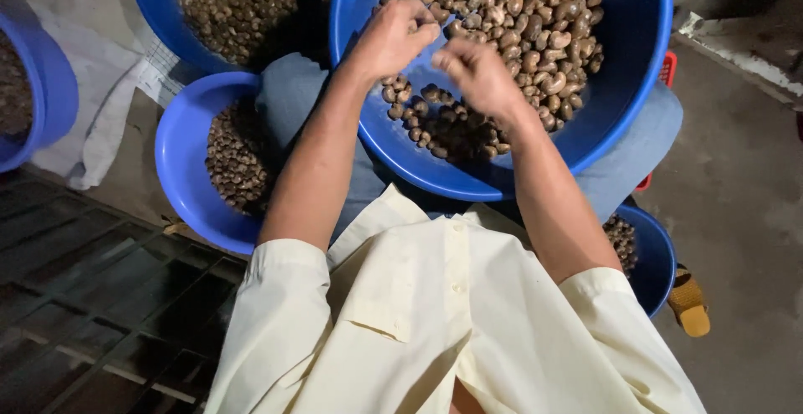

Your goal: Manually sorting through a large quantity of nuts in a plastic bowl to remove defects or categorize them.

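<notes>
No packages, labels, signs or screens in view

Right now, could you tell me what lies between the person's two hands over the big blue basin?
In the head view, only a narrow gap separates the left hand and right hand; through it show the brown nuts and the basin's blue wall.
</notes>
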